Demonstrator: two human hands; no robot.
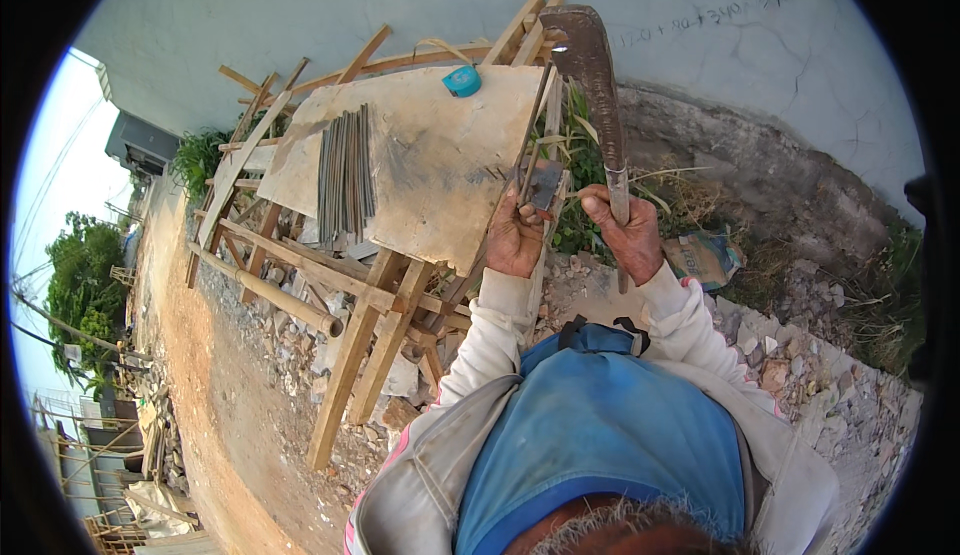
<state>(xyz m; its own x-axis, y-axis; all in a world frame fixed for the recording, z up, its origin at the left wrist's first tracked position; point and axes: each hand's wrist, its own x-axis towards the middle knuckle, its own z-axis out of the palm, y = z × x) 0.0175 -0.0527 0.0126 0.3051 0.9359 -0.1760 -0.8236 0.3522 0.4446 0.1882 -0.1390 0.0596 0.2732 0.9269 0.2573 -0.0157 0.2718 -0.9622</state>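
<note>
My right hand (626,227) is closed around the narrow grey shaft of a long rust-brown metal bar (597,80) with a wide, notched head. The bar stands up past the right edge of the worn board (440,155). My left hand (514,239), at the board's near right corner, has its fingers curled round a thin steel rod (532,155) lying along that edge. Beside those fingers sits a small dark metal plate (545,184). A bundle of cut steel rods (345,175) lies on the left part of the board, and a blue tape measure (462,81) rests near its far edge.
Wooden legs and planks (352,355) hold up the board. A bamboo pole (265,290) sticks out at the left. Broken rubble (800,355) covers the ground around me. Behind stands a grey wall (700,45) with weeds and a crumpled sack (703,258) at its foot.
</note>
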